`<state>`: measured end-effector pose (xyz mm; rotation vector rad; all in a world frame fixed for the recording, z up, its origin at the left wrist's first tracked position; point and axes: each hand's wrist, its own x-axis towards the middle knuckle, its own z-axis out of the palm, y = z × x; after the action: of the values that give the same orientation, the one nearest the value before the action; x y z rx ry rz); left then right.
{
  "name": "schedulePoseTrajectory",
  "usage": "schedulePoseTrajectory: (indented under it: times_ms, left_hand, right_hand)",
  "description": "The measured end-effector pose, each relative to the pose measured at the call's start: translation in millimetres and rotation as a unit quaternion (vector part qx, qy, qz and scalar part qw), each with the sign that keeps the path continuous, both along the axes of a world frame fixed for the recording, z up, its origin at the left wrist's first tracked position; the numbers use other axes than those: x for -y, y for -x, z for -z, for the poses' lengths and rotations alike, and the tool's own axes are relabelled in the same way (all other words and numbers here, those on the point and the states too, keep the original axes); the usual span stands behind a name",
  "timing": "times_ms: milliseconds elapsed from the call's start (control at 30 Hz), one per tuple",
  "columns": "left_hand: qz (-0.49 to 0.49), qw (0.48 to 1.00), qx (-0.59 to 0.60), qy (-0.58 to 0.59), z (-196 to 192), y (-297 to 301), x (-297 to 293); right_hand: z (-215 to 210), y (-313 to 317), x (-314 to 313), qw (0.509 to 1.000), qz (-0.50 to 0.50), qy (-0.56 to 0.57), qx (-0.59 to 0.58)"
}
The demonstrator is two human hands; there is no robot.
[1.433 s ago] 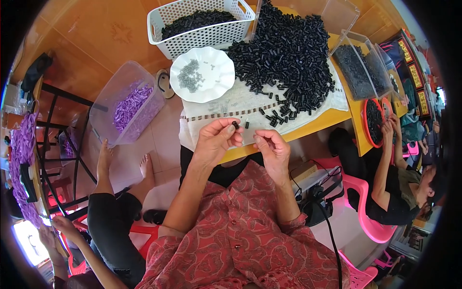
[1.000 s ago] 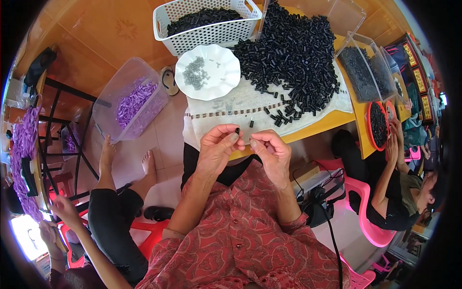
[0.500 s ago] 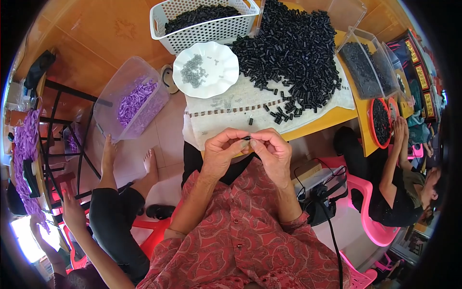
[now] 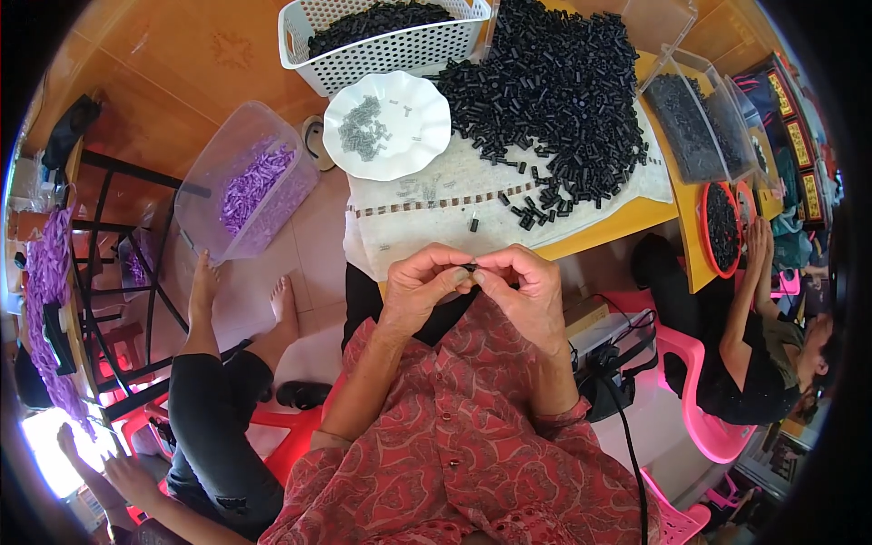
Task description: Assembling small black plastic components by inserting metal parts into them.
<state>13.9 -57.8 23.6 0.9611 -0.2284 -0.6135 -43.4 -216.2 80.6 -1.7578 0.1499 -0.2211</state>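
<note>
While my left hand (image 4: 425, 289) and right hand (image 4: 520, 283) met fingertip to fingertip, both pinched one small black piece (image 4: 470, 267) just below the bench (image 4: 607, 223) edge.

Quick headcount of the bench

Two hands at work, left hand (image 4: 422, 289) and right hand (image 4: 525, 289), pinching one small black piece (image 4: 470, 267) between them. One white scalloped plate (image 4: 388, 125), one white slotted basket (image 4: 381, 36), one big heap of black tubes (image 4: 554, 100), one clear tub of purple bits (image 4: 245, 186), one red round tray (image 4: 722, 227), and two other people sitting nearby.
</note>
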Motion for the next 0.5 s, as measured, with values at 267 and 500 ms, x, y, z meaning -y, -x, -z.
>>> schedulePoseTrajectory:
  times_ms: [267, 500]
  left_hand:
    - [0.028, 1.000, 0.002, 0.005, 2.4, 0.0, -2.9]
    - [0.047, 0.993, -0.076, 0.072, 11.6, 3.1, -3.7]
  right_hand:
    - [5.1, 3.9, 6.1, 0.995, -0.023, -0.067, -0.065]
    - [1.9, 1.5, 0.4, 0.982, -0.043, -0.153, -0.099]
